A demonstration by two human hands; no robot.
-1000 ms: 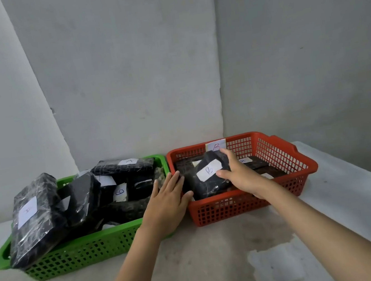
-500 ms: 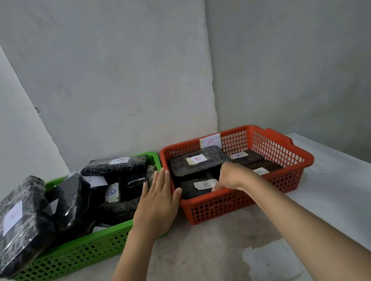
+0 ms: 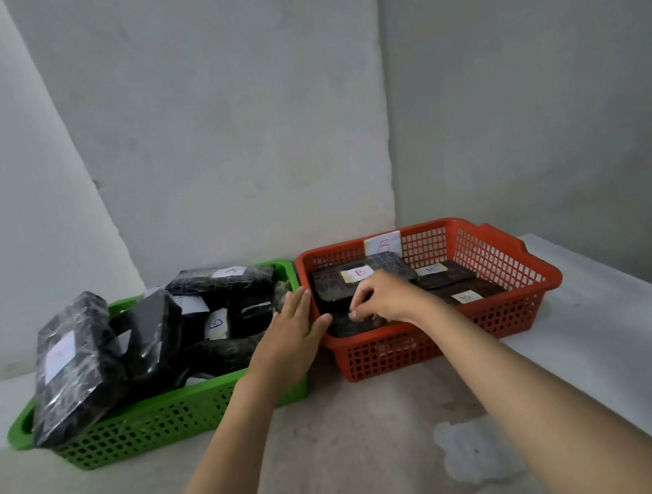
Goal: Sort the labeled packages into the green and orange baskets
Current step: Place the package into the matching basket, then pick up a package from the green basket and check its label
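The green basket (image 3: 164,420) on the left is heaped with several black wrapped packages; one big package (image 3: 73,366) leans over its left rim, and another (image 3: 216,325) shows a B label. To its right, the orange basket (image 3: 498,264) carries a B tag (image 3: 383,243) on its back wall and holds flat packages, the top one (image 3: 358,280) labelled B. My left hand (image 3: 290,335) lies flat and open where the two baskets meet. Inside the orange basket, my right hand (image 3: 386,301) curls its fingers onto a black package (image 3: 344,330) at the front left, hiding its label.
Both baskets stand against a grey wall corner on a concrete counter (image 3: 345,453). A pale patch (image 3: 474,452) marks the counter in front of the orange basket. A white slab (image 3: 621,331) runs along the right side.
My right hand carried a B-labelled package down into the orange basket's front left and now covers it. My left hand stayed at the basket rims.
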